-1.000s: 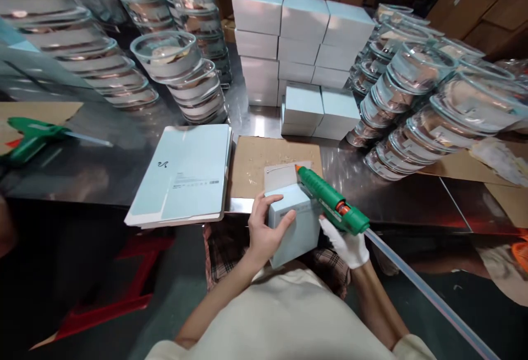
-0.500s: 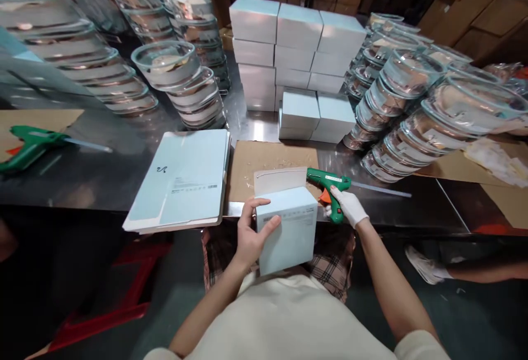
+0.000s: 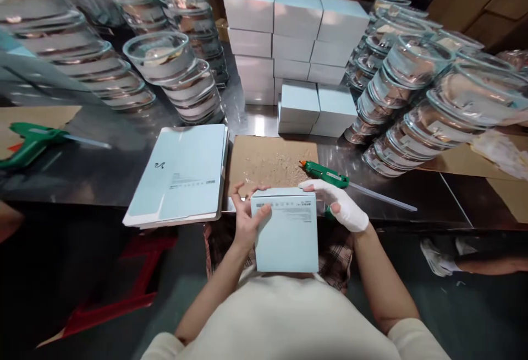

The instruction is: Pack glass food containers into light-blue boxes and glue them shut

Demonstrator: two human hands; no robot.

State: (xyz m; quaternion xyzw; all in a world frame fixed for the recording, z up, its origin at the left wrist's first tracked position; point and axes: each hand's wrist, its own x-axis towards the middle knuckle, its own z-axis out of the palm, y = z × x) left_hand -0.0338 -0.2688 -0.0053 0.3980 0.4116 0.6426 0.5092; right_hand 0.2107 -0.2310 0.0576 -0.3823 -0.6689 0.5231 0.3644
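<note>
Both hands clamp the pale blue cardboard box (image 3: 286, 233) at the steel counter's (image 3: 412, 197) near edge: bare left hand (image 3: 246, 218) gripping its side, white-gloved right hand (image 3: 338, 206) pressing its top corner. Green glue gun (image 3: 324, 173) lies behind.

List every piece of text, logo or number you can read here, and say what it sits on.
Nothing can be quoted.
Pale blue box held by left hand and gloved right hand: printed lines along its top edge, too small to read.
Stack of flat box blanks: a dark curly mark and small print, blurred.
Green glue gun: white label, illegible.
</note>
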